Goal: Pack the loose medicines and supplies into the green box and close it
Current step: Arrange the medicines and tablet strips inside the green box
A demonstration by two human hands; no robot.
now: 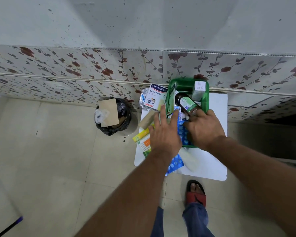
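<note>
The green box (205,100) stands open on a small white table (217,106) against the wall. Inside it lie a brown syrup bottle (186,103), a white-green carton (198,90) and a blue blister strip (182,130). My right hand (204,128) reaches into the box, fingers curled on the blue blister strip. My left hand (164,134) hovers with fingers spread over the box's left edge. Left of the box lie a Hansaplast pack (155,97), a foil strip (143,98), a tan roll (146,119), and yellow and orange packets (141,136). Another blue blister strip (175,163) lies near the front.
A black-lined waste bin (113,115) with cardboard in it stands on the floor left of the table. A floral-tiled wall (92,69) runs behind. My foot in a red sandal (196,194) is below the table's front edge.
</note>
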